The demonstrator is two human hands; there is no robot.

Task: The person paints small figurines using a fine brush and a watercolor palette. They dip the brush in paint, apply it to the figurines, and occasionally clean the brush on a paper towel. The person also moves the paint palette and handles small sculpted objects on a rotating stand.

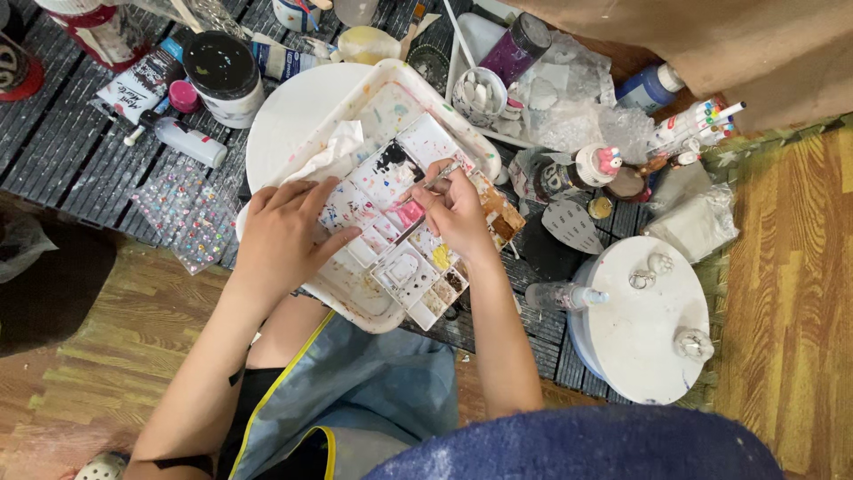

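Note:
A white multi-well paint palette, stained with pink, black, yellow and brown paint, lies in a white plastic tray over my lap. My left hand lies flat on the palette's left edge and steadies it. My right hand pinches a thin paintbrush; its tip points down-left into a well of pink paint. A crumpled white tissue lies in the tray just above my left hand.
A round white board sits under the tray. At the right, a white round lid with small figurines, and a spray bottle. Behind: a black-lidded jar, purple jar, markers. A gem sticker sheet lies left.

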